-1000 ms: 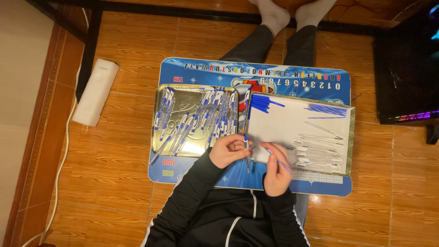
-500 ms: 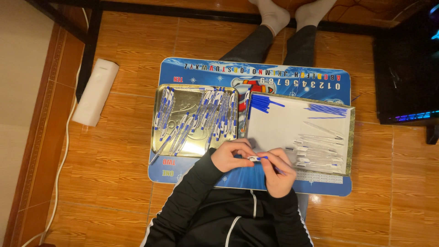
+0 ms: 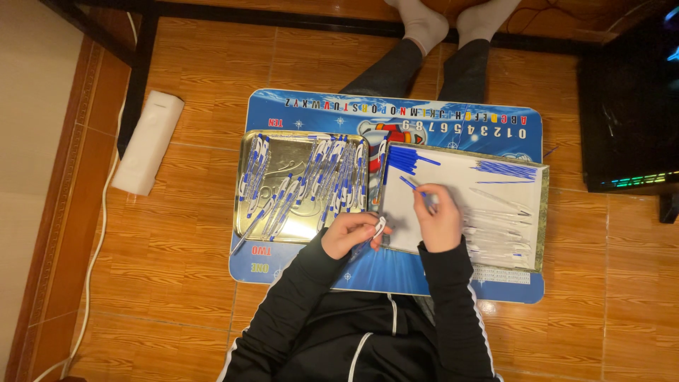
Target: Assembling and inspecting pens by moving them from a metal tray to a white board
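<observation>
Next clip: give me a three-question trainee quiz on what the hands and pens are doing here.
1. True or false: the right hand rests over the white paper.
2. What does the left hand hold? A) a pen cap B) scissors C) a cup
3. Where do most of the pens lie?

Key
1. True; it holds a pen tip by the blue strokes.
2. A, a small white cap, as far as can be told.
3. In the gold tray, left of the paper.

Warm orange-brown wooden floor [image 3: 177, 283] spreads all around. Left of it runs a pale wall [image 3: 28, 106]; a black frame [image 3: 141, 64] crosses above.
</observation>
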